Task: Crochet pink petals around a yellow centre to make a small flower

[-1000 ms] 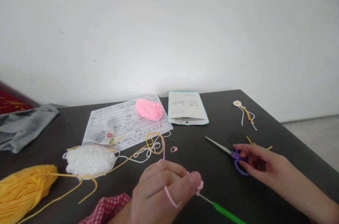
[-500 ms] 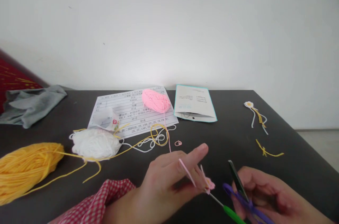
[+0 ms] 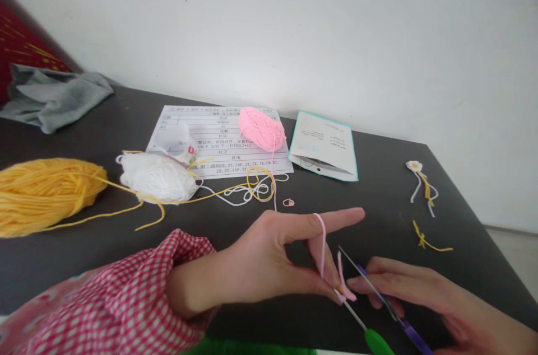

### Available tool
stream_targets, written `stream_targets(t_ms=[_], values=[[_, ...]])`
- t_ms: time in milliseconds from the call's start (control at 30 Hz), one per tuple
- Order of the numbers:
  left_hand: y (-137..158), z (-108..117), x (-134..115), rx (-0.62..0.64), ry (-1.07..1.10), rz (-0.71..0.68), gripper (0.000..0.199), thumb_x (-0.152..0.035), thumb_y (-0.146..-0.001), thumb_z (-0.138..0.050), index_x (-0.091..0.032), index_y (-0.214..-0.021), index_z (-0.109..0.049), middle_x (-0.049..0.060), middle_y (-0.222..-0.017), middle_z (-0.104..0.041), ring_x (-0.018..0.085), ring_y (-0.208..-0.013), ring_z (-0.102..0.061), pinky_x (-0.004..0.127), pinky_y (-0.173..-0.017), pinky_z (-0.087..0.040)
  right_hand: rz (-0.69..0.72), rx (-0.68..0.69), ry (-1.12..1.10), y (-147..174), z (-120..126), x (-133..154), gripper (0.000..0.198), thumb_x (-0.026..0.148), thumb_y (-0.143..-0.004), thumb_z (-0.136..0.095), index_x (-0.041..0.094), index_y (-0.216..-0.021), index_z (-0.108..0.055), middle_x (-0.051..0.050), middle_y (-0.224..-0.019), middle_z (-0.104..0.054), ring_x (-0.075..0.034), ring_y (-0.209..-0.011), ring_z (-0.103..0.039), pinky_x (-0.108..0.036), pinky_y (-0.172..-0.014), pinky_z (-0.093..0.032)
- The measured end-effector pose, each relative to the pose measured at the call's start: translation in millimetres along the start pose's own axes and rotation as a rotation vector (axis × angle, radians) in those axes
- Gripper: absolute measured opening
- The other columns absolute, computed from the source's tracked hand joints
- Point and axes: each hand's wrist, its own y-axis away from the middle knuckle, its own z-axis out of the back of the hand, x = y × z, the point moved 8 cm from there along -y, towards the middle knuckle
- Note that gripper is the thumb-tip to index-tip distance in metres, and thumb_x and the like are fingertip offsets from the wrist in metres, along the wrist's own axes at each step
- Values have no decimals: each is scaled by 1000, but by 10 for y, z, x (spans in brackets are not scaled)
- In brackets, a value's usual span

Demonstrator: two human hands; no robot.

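My left hand (image 3: 269, 254) pinches a small pink crochet piece (image 3: 347, 292) between thumb and fingers, index finger stretched out to the right. Pink yarn (image 3: 323, 243) loops over that index finger and runs down to the piece. A crochet hook (image 3: 376, 341) with a green handle has its metal tip at the piece; my fingers partly cover it. On the right, my right hand (image 3: 414, 288) holds purple-handled scissors (image 3: 414, 337). Their metal blade slants up to the left, close beside the pink piece, and the fingertips are near it too. Part of the scissors is hidden by the fingers.
A pink ball of yarn (image 3: 261, 130) lies on a printed sheet (image 3: 218, 153), near white (image 3: 159, 178) and yellow (image 3: 46, 192) yarn. Behind are a white pouch (image 3: 321, 145) and a grey cloth (image 3: 63, 97). A small crocheted flower (image 3: 414, 167) and yellow scraps (image 3: 428, 240) lie right.
My head view has tilted down and turned slightly. My left index finger has straightened to the right with yarn over it. The right hand has brought the scissors closer to the pink piece.
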Motion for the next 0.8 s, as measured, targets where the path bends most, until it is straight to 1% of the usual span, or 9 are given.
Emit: stream_targets(t_ms=[67,167,233,333,400,533,633,700,800], values=[[-5,0,18,-3,29,27,64,10,-76,-70,-24,-130,-64,1,-89,-81,19,-82,-79,35,-78,-67,-4,24,27,5,-2,-25,70,31,-67,-86,38,-134,-67,-10,-132,-70,-36,-117,-70,-37,-96,-59],[-13,11,52,-27,70,83,59,11,-73,-72,-23,-122,-69,0,-84,-81,19,-79,-79,35,-77,-68,10,63,40,18,-14,-48,80,16,-62,-85,39,-136,-65,-8,-136,-68,-35,-119,-69,-36,-98,-58],[-14,22,89,-47,114,134,61,11,-71,-73,-23,-122,-69,-2,-78,-79,20,-79,-79,36,-77,-68,8,85,56,21,-21,-60,85,12,-58,-86,39,-136,-64,-8,-137,-67,-35,-119,-69,-36,-99,-56],[-9,32,155,-68,185,208,69,10,-69,-76,-23,-128,-66,-5,-71,-76,20,-79,-79,35,-77,-67,-11,118,72,-3,-29,-57,85,13,-57,-87,40,-134,-66,-8,-135,-68,-34,-117,-70,-37,-100,-56],[-8,19,186,-56,229,235,73,10,-69,-76,-25,-131,-65,-6,-69,-74,19,-79,-79,32,-77,-66,-26,132,71,-41,-20,-28,83,13,-57,-88,39,-133,-67,-9,-133,-68,-34,-116,-71,-37,-99,-56],[-15,-28,227,-24,356,262,80,15,-67,-73,-29,-133,-64,-10,-67,-72,14,-76,-79,25,-78,-63,-28,186,16,-158,1,125,80,14,-59,-89,39,-132,-68,-9,-123,-71,-33,-109,-73,-37,-94,-59],[-18,-41,248,-9,401,253,83,18,-66,-71,-30,-134,-64,-10,-66,-72,13,-76,-78,23,-79,-62,-35,249,-38,-274,5,255,74,17,-63,-89,39,-131,-69,-8,-115,-73,-31,-104,-74,-36,-88,-60],[-18,-46,262,13,402,232,81,13,-68,-75,-31,-135,-62,-9,-67,-72,13,-78,-78,26,-81,-62,-32,294,-47,-350,-2,326,67,23,-66,-90,36,-129,-71,-7,-108,-73,-28,-97,-74,-35,-84,-61],[-17,-46,283,44,438,193,77,-5,-72,-83,-32,-139,-58,-8,-68,-71,14,-79,-78,28,-80,-63,-32,361,-27,-433,-26,383,59,32,-67,-91,32,-124,-74,-5,-96,-72,-24,-84,-73,-31,-75,-60]])
